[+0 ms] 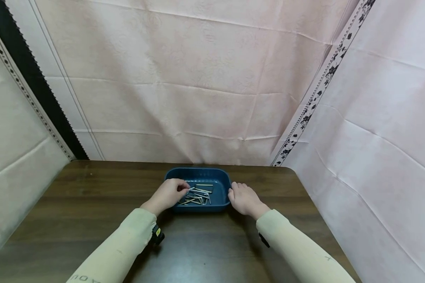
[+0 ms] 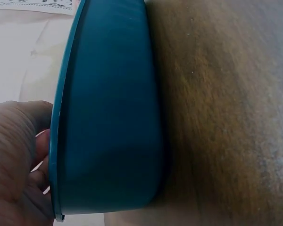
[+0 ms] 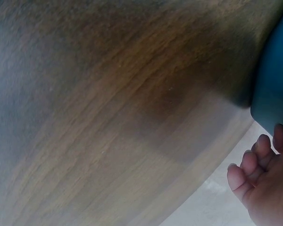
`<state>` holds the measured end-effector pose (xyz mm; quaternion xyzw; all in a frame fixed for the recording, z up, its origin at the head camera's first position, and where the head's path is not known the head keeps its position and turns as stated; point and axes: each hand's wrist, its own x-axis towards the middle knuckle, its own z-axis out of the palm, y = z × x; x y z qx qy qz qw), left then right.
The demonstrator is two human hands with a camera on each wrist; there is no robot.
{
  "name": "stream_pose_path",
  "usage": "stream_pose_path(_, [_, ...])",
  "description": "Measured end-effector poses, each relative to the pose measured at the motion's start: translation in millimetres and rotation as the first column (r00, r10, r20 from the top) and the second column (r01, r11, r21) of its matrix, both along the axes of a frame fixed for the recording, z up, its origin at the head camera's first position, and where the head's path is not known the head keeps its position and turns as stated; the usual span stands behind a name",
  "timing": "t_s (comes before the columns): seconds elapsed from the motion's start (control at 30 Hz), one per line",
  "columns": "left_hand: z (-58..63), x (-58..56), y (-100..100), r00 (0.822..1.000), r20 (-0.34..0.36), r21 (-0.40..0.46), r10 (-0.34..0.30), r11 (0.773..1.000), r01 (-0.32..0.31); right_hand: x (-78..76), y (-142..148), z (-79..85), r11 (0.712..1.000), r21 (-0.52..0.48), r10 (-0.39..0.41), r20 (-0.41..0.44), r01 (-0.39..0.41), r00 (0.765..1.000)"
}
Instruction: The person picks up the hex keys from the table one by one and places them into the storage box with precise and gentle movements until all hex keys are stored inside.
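Note:
A blue rectangular tray [image 1: 221, 184] holds a loose heap of thin metal rods [image 1: 200, 196], gold and silver, some bent into an L. My left hand [image 1: 170, 193] reaches over the tray's left end with thumb and fingertips together, pinching a silver rod [image 1: 191, 188] whose end sticks out toward the heap. In the left wrist view the tray's outer wall [image 2: 108, 117] hides those fingertips. My right hand [image 1: 246, 199] rests at the tray's right end, fingers loosely extended against its outside, as the right wrist view shows beside the tray's corner.
The tray stands on a brown wooden table [image 1: 205, 243], near its far edge. Pale cloth hangs [image 1: 198, 98] behind the table and on both sides. Each wrist wears a dark strapped device [image 1: 157, 235] over a light green sleeve.

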<state>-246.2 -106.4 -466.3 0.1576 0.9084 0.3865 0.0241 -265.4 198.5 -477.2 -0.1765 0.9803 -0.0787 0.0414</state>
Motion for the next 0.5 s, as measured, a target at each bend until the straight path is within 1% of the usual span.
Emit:
stream_pose_path(0.13, [-1.0,-1.6,2.1,1.000,0.008,-0.055,-0.003,0.998,0.003,0.3,-0.7,0.8,1.000,0.004,0.004,-0.002,-0.004,1.000])
stream_pose_path(0.27, [-1.5,-2.2,3.5,1.000,-0.004,-0.098,-0.010,0.995,0.009,0.7,-0.8,2.1,1.000,0.007,0.011,-0.006,-0.011,1.000])
stream_pose_path(0.5, [-1.6,-0.7,3.5,1.000,-0.019,-0.118,-0.018,0.993,0.016,0.3,-0.9,1.4,1.000,0.003,0.006,-0.003,-0.006,1.000])
